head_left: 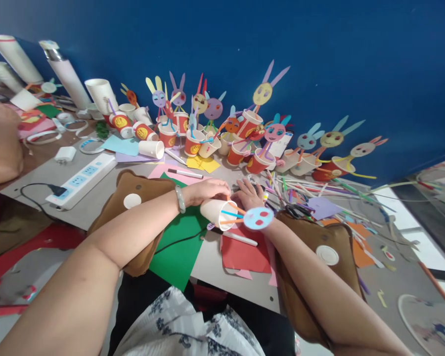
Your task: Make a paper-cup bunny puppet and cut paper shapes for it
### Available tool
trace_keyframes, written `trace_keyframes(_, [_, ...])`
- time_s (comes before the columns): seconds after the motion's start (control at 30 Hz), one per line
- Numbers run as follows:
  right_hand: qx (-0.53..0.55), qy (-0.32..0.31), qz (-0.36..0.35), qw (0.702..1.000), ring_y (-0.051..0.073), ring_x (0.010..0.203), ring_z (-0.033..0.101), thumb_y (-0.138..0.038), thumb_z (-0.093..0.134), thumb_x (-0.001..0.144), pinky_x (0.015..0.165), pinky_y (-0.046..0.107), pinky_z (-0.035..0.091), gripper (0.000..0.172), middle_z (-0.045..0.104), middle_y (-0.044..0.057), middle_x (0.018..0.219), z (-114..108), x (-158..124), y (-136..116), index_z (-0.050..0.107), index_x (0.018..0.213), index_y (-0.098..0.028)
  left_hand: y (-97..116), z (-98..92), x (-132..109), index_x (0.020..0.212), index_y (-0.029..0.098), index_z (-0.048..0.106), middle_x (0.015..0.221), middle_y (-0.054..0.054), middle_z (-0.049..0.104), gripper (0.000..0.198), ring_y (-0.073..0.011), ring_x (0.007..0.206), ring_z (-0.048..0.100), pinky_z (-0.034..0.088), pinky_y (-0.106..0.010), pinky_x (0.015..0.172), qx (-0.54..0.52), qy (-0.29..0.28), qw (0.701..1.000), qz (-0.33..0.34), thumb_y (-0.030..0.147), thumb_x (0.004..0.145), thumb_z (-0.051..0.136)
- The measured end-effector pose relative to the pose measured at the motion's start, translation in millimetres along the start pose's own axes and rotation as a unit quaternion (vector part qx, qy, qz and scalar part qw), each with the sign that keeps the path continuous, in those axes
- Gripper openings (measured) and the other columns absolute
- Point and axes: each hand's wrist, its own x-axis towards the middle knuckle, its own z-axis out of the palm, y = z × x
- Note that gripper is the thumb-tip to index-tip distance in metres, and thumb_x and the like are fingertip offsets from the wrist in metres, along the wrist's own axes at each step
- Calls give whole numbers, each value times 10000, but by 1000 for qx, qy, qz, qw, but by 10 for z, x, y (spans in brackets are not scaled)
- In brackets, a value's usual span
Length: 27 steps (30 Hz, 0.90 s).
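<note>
My left hand [207,191] is closed round a white paper cup [215,212] lying on its side, with orange and blue straws poking from its mouth. A round blue paper face [258,218] with red spots sits at the end of a straw, over my right wrist. My right hand [251,194] lies just beyond the cup, fingers spread flat on the table among loose straws. A jade bangle [180,199] circles my left wrist. Both forearms rest on brown cushions [133,190].
Green paper [178,247] and red paper [244,254] lie under the cup. A row of paper-cup rabbits [244,128] lines the blue wall. Loose straws [319,190], a marker [185,173], a power strip [81,179] and another person's arm [2,148] at far left.
</note>
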Motion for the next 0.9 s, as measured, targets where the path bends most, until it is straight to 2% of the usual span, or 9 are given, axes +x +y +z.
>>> trace_keyframes(0.13, [4, -21, 7, 1000, 373, 1455, 307, -298, 580, 846, 1136, 657, 172, 173, 465, 200, 1498, -41, 19, -33, 662, 936, -175, 3, 6, -41, 720, 147, 607, 640, -11, 671, 40, -115, 586, 618, 453, -211, 567, 53, -52, 997, -37, 119, 694, 619])
trace_keyframes(0.3, [14, -2, -11, 1000, 352, 1456, 307, -291, 550, 873, 1140, 644, 187, 148, 460, 190, 1502, -73, -13, -55, 640, 910, -180, 12, -26, -67, 751, 141, 589, 638, -14, 677, 78, -111, 575, 628, 469, -208, 572, 92, -86, 992, -32, 147, 714, 658])
trace_keyframes(0.53, [44, -5, -2, 999, 352, 1454, 311, -278, 558, 858, 1132, 656, 188, 133, 470, 174, 1499, -83, -11, -42, 654, 888, -190, -14, -23, -57, 805, 149, 570, 652, -15, 685, 115, -116, 580, 639, 479, -210, 565, 127, -80, 988, -23, 135, 729, 655])
trace_keyframes(0.67, [50, -11, 3, 999, 353, 1456, 309, -277, 509, 888, 1142, 643, 183, 184, 462, 185, 1503, -98, -10, -51, 663, 886, -176, -14, -15, -62, 798, 149, 564, 657, -17, 682, 118, -123, 585, 641, 489, -220, 569, 142, -75, 987, -20, 139, 732, 661])
trace_keyframes(0.9, [41, 23, 12, 999, 352, 1423, 367, -265, 507, 893, 1136, 631, 221, 186, 505, 171, 1474, -57, 0, -64, 672, 892, -180, -34, -10, -54, 812, 150, 552, 676, -30, 684, 107, -134, 600, 649, 503, -238, 583, 152, -79, 985, -16, 136, 752, 639])
